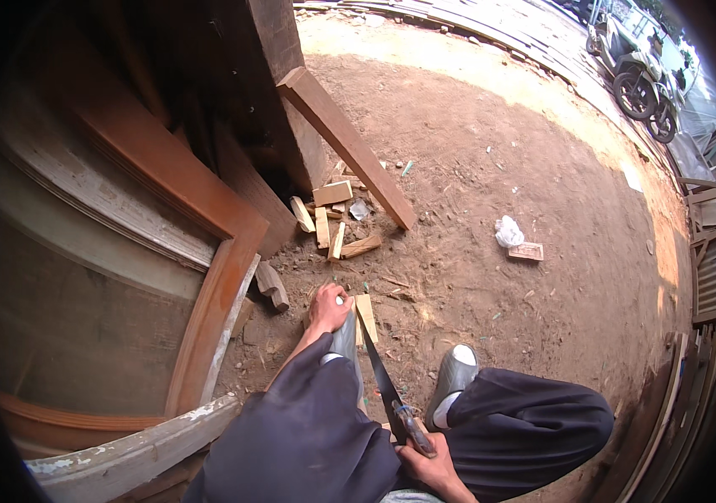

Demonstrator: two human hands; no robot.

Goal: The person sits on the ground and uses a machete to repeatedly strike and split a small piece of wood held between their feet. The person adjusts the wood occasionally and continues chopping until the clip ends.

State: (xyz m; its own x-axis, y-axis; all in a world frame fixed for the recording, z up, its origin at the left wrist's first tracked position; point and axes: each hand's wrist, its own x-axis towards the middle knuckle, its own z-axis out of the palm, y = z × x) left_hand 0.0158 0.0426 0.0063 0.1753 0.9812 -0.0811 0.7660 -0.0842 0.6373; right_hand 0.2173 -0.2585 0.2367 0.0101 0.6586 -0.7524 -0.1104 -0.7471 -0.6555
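Observation:
My right hand (436,466) is closed round the handle of a hand saw (385,387). The saw's dark blade slants up and left, its far end against a short pale wood block (367,321) on the ground. Beside that block, at the toe of my left grey shoe (344,342), is my left hand (329,308). Its fingers are bent and closed, touching the shoe front and close to the block. What they grip, if anything, is hidden. My right shoe (455,379) stands apart on the dirt.
Several wood offcuts (333,194) lie ahead, beneath a leaning plank (349,151). Framed wooden panels (228,260) stand at left, with a chipped white beam (140,457) near me. A white crumpled bag (509,232) touches a brick (526,251). Stacked boards (676,411) stand right; motorbikes (639,80) are far off.

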